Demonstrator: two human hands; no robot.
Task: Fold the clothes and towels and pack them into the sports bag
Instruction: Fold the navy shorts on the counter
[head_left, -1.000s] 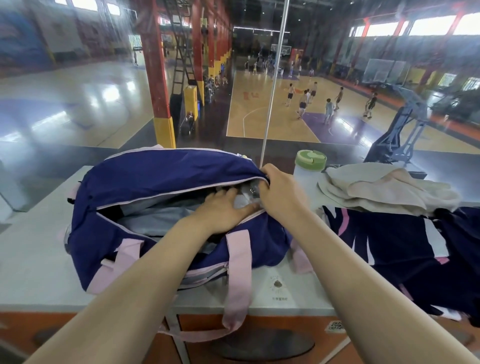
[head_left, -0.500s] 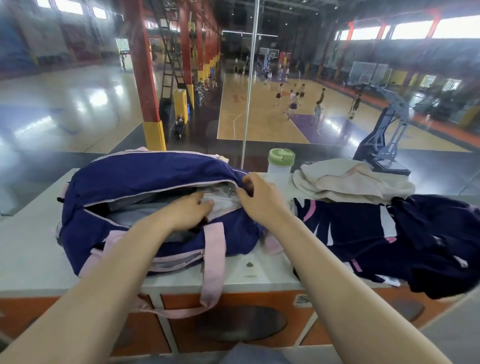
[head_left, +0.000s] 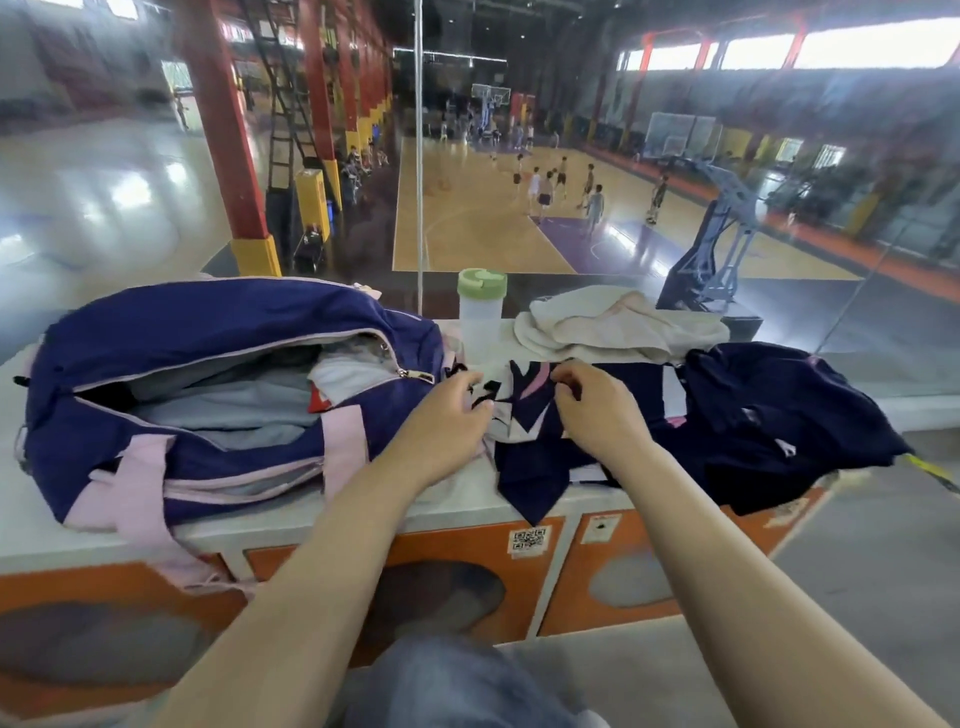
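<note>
A navy sports bag (head_left: 171, 332) with pink straps lies unzipped on the left of the white counter (head_left: 31, 525), with grey and white cloth inside it. To its right a navy garment (head_left: 737, 415) with pink and white marks is spread out, one corner hanging over the front edge. My left hand (head_left: 447, 415) and my right hand (head_left: 592, 405) both pinch this garment's near left part, fingers curled on the fabric. A crumpled beige towel (head_left: 608, 325) lies behind the garment.
A translucent bottle with a green lid (head_left: 481, 312) stands between the bag and the towel. A glass wall with a thin metal post (head_left: 418, 156) rises behind the counter. Orange cabinet fronts (head_left: 467, 566) are below the counter.
Both hands have left the bag's opening and moved right onto the navy garment, which they now pinch. The bag stays unzipped with cloth inside.
</note>
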